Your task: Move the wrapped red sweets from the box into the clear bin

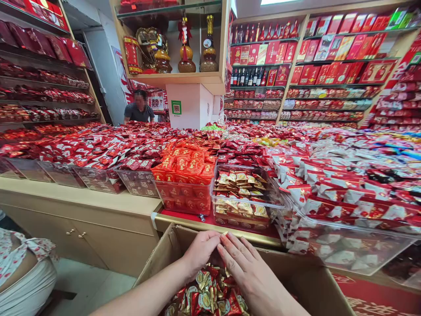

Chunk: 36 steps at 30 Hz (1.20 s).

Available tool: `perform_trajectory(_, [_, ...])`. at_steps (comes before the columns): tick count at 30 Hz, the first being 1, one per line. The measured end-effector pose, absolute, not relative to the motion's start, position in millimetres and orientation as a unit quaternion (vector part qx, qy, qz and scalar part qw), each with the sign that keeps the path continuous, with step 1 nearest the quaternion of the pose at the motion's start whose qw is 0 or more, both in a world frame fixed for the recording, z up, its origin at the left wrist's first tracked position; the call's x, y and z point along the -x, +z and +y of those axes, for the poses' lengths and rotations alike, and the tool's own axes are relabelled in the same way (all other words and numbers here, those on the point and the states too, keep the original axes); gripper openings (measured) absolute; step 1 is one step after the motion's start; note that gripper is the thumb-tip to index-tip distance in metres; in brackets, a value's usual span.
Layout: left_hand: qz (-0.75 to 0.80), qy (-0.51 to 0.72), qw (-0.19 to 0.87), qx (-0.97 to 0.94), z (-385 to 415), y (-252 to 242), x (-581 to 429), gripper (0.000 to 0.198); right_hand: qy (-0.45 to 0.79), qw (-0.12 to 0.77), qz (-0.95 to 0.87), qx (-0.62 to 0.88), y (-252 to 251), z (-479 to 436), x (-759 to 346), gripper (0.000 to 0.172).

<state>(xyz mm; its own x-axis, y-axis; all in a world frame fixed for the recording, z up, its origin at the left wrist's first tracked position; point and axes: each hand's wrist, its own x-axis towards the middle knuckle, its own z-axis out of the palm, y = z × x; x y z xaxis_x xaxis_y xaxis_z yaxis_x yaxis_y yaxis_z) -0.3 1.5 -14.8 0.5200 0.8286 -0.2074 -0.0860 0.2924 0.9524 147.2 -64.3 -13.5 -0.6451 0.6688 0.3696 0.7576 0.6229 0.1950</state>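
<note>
Left hand (203,248): positioned over the rear part of an open carton, back upward, fingers partly bent. Right hand (241,259): positioned beside it, back toward the viewer, fingers extended and slightly spread. The two hands meet at the fingertips in an inverted V. Both palms face down and are hidden; it cannot be determined whether either hand has hold of an item.

Wrapped sweets (205,300): located inside the cardboard carton (305,272), below and between the forearms. Wrappers are red and gold, and the pieces lie loose in mixed orientations.

Directly beyond the carton, clear plastic bins stand side by side. The center bin (246,202) contains gold-wrapped pieces (243,193), filled to below its rim. The bin to its left contains red packets (187,164) with gold characters, heaped above the rim. The large bin at right contains red-and-white packets (329,206), also heaped.

To the left, further bins line a pale wood counter (82,197) with knobbed doors below. At the lower left edge, a person in white clothing (31,281) is partly in view.

Behind the bins, a white pillar (187,118) carries a green code label (176,107). A display case (197,79) above it holds ornate bottles (187,57). A second person (138,112) is behind the counter, left of the pillar. Wall shelves (292,85) at right hold bottles and red boxes.
</note>
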Motion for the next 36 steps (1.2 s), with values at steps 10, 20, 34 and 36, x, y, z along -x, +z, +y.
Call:
perform_trajectory(10, [0.384,0.276,0.717,-0.512,3,-13,3,0.052,-0.157,0.292,-0.874,0.355,-2,-69,-154,0.054])
perform_trajectory(20, [0.372,0.063,0.329,-0.866,-2,-38,16,0.037,-0.279,0.251,-0.809,0.452,99,6,-158,0.043])
perform_trajectory(34, [0.294,-0.198,0.239,-0.904,1,-66,18,0.031,-0.208,0.036,-0.793,0.571,66,124,-159,0.035])
perform_trajectory(36, [0.294,-0.201,0.230,-0.906,-2,-61,16,0.034,-0.195,0.029,-0.794,0.576,59,127,-162,0.041])
